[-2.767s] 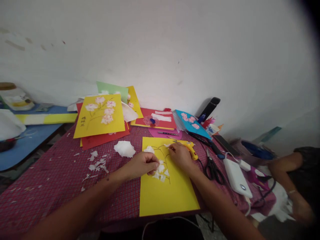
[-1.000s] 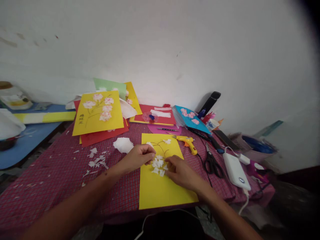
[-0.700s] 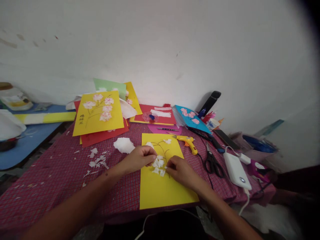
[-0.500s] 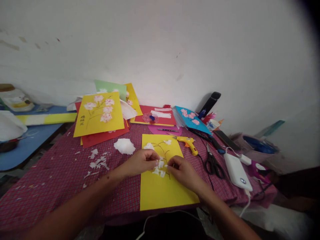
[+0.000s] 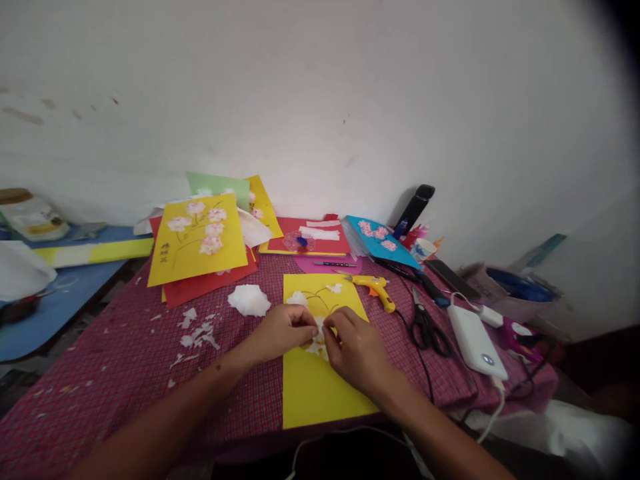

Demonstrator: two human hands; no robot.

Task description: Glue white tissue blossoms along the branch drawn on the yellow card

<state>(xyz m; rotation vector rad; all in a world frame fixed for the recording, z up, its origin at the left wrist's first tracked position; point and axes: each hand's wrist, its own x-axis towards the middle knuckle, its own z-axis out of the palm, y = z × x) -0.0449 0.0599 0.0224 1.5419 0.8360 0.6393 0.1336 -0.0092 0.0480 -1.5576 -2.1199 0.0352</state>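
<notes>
Both hands work over a yellow sheet (image 5: 325, 400) that lies flat at the near edge of the table (image 5: 130, 393), on a red checked cloth. The left hand (image 5: 283, 333) comes in over the sheet's left edge, thumb and index finger close at the tips. The right hand (image 5: 357, 350) reaches in from the near right, its thumb and index tips just beside the left's. White paper pieces (image 5: 315, 348) lie on the sheet under and between the fingertips, partly hidden; whether either grip is clamped on one, I cannot tell. Brown branch lines (image 5: 319, 294) run across the far part of the sheet, with a white cluster (image 5: 297, 299) at the far left and a smaller white piece (image 5: 334, 289) at the far right.

Left of the sheet lie a rounded white paper (image 5: 249, 301) and loose scraps (image 5: 200, 335). A yellow glue gun (image 5: 379, 291) points its nozzle at the sheet's far right corner; black scissors (image 5: 426, 328) lie farther right, near a white power bank (image 5: 477, 343). At the far left, a yellow flower card (image 5: 200, 250) tops a stack.
</notes>
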